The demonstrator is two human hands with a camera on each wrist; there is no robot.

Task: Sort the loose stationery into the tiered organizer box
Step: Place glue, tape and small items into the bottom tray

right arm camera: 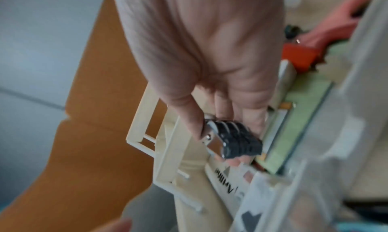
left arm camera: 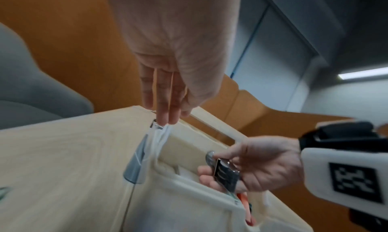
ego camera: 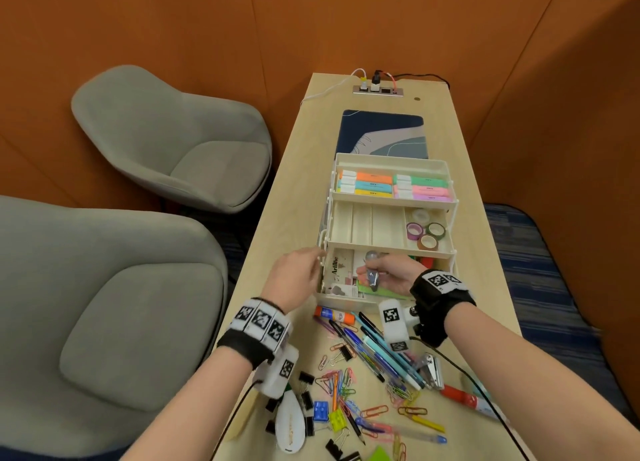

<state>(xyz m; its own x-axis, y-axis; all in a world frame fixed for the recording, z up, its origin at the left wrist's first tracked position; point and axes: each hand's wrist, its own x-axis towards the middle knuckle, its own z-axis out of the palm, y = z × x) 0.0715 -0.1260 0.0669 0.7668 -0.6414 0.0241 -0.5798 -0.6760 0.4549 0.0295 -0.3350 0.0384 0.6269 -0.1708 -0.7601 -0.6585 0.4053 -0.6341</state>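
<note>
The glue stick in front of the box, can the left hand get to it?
Probably yes. The left hand is open and holds nothing, resting at the organizer box corner. The glue stick lies uncovered on the table just below it, with nothing between.

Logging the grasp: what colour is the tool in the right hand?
Silver metal with dark grey ribbed grips; right wrist view shows it best.

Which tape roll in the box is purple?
The purple roll, leftmost in the middle tier; beside it are a green one, a tan one and a clear one.
</note>
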